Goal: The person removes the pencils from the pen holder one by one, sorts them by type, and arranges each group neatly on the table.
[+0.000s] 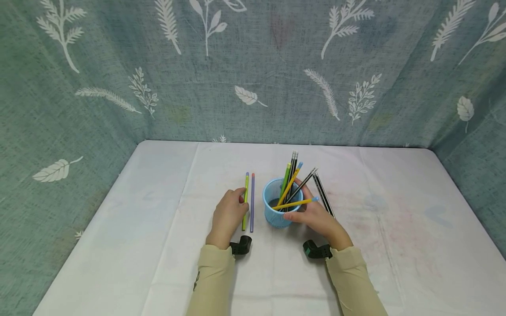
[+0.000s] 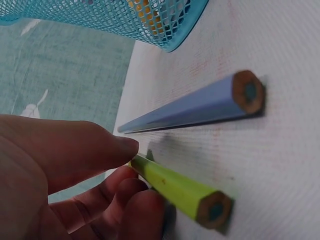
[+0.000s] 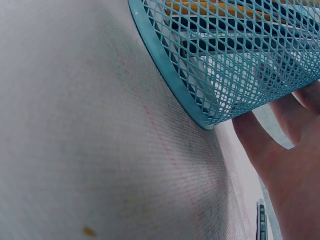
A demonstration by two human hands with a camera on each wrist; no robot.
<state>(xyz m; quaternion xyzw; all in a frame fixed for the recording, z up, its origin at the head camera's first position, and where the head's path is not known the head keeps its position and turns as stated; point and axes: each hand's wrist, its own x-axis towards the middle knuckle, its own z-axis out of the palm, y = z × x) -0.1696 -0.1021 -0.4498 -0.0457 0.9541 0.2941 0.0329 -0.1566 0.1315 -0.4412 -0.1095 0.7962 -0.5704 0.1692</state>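
Observation:
My left hand (image 1: 229, 214) pinches a lime-green pencil (image 2: 185, 190) between thumb and fingers; the pencil lies along the white cloth. Just to its right is a purple pencil (image 1: 252, 204), roughly parallel and untouched. My right hand (image 1: 321, 219) grips the right side of a light-blue mesh pencil cup (image 1: 276, 218), thumb at the near side and fingers behind. Black pencils, a green pencil (image 1: 285, 177) and yellow pencils lean inside the cup, one yellow pencil (image 1: 296, 203) slanting low across the rim. In the right wrist view the cup's mesh wall (image 3: 235, 75) meets the palm side of the hand.
Black pencils (image 1: 324, 195) lie on the table just right of the right hand, partly hidden by it. A white cloth covers the table (image 1: 158, 263). Behind it and at the sides hangs a green-grey leaf-patterned curtain (image 1: 276, 118). Black cameras sit on both wrists.

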